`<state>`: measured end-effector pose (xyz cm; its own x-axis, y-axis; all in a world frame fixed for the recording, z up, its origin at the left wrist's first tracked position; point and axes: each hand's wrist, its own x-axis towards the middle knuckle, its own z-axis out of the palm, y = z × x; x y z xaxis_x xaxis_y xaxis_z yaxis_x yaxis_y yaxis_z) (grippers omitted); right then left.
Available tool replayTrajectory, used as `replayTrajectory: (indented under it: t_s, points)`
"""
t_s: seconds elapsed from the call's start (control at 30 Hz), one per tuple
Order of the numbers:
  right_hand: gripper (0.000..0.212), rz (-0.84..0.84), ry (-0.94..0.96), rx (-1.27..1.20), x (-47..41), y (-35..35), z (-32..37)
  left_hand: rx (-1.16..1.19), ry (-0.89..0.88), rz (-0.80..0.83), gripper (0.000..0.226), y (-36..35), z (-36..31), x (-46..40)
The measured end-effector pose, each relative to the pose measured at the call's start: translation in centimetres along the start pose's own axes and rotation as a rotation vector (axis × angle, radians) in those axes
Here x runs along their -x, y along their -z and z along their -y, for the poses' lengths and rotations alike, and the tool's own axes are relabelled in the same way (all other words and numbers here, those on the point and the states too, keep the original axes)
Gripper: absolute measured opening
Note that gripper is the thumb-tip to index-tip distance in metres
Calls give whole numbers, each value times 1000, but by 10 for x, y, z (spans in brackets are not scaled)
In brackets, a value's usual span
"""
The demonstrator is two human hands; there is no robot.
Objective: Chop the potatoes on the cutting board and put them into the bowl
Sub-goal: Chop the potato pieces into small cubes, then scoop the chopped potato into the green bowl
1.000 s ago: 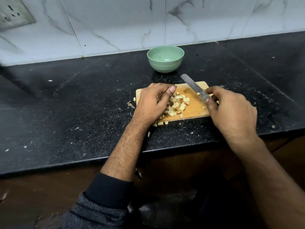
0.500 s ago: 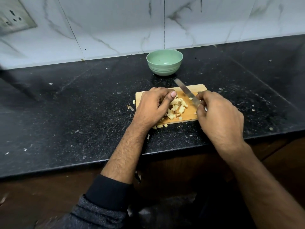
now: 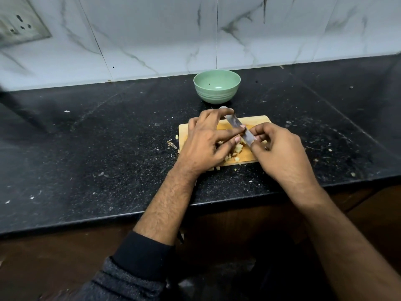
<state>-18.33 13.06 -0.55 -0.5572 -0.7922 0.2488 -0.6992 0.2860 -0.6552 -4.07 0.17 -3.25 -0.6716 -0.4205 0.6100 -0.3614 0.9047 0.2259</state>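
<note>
Black speckled stone surface (image 3: 108, 148), front edge toward viewer. Green bowl (image 3: 217, 86) near back wall. Wooden cutting board (image 3: 258, 121) just in front of bowl. Stray potato bits (image 3: 217, 168) and pale crumbs scattered around board.

I am standing in a home kitchen. A black speckled stone countertop (image 3: 104, 137) runs across the middle of the frame, backed by white marble-look wall tiles (image 3: 152, 33) along the top. A wall socket (image 3: 20, 26) sits at the upper left. A wooden cutting board (image 3: 258, 120) and a green bowl (image 3: 217, 86) are at the centre.
</note>
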Motion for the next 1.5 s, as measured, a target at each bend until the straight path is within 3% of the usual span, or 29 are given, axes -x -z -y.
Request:
replayTrajectory:
  t_s: [0.27,0.47,0.67,0.77,0.87,0.97,1.03,1.1,1.23,1.4,1.5]
  points:
    - [19,-10,-41,-38,-6,0,-5,-77,10,-54,23,7,1,2]
    - [24,-82,-5,374,-11,8,-12,-71,146,-131,28,3,6,2]
    - [29,-104,42,573,-19,-2,-15,340,471,-351,53,9,6,6]
    - [27,-125,31,629,-23,-4,-23,470,616,-356,67,16,6,15]
    - [23,-66,46,653,-25,-4,-29,563,712,-303,75,19,4,30]
    - [32,-108,103,609,-23,-1,-26,628,738,-331,78,26,-1,43]
    - [31,-138,218,479,-16,1,-15,627,760,-373,78,33,-4,49]
    - [23,-22,365,290,-2,0,0,624,788,-406,81,38,-6,54]
    - [20,243,583,183,28,-17,24,541,768,-405,70,41,-13,60]
    - [43,354,677,381,36,-31,28,358,712,-358,23,41,-19,83]
    - [53,372,725,457,36,-33,25,225,671,-241,9,44,-28,101]
